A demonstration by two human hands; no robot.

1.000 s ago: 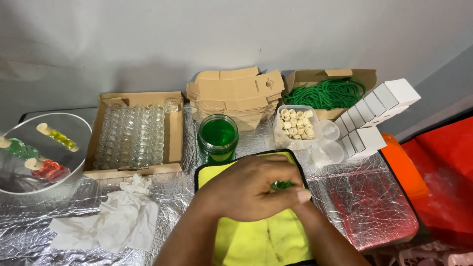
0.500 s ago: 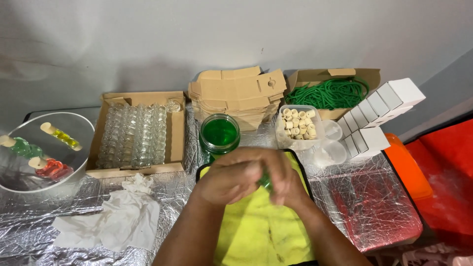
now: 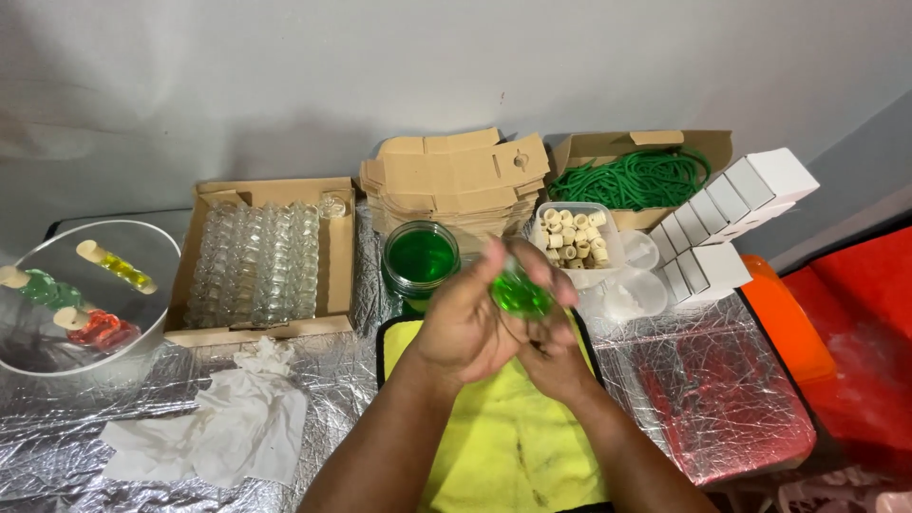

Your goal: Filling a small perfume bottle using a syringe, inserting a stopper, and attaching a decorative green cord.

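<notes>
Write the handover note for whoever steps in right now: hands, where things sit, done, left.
Left hand: wrapped around a small green-filled bottle, raised over the yellow cloth.
Right hand: under the left, fingers on the same bottle.
Green jar open behind the cloth; corks in a tub to its right; empty bottles in the left box.
Done: three filled, corked bottles lie in the bowl.
Left: the box remains full of empty bottles; whether the held one is corked cannot be seen.
</notes>
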